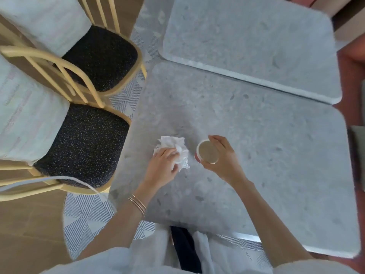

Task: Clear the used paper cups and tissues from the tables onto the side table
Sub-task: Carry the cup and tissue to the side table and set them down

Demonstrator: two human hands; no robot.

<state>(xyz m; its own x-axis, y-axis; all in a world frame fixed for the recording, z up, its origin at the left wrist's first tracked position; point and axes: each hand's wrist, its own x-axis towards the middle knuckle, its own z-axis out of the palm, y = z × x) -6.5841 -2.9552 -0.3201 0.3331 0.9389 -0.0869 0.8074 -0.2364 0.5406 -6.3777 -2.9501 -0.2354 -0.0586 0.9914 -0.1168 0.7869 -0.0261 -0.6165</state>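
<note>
At the near table (276, 155), a person's left hand (162, 167) closes its fingers on a crumpled white tissue (180, 149) near the left edge. The right hand (225, 157) curls round a red-walled paper cup (207, 152), pale inside, just beside it. A second table (256, 46) lies beyond the far edge.

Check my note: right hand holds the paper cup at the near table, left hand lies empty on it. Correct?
Not quite. In the head view the left hand is not empty: it grips a crumpled tissue on the near table. The right hand does hold the paper cup.
</note>
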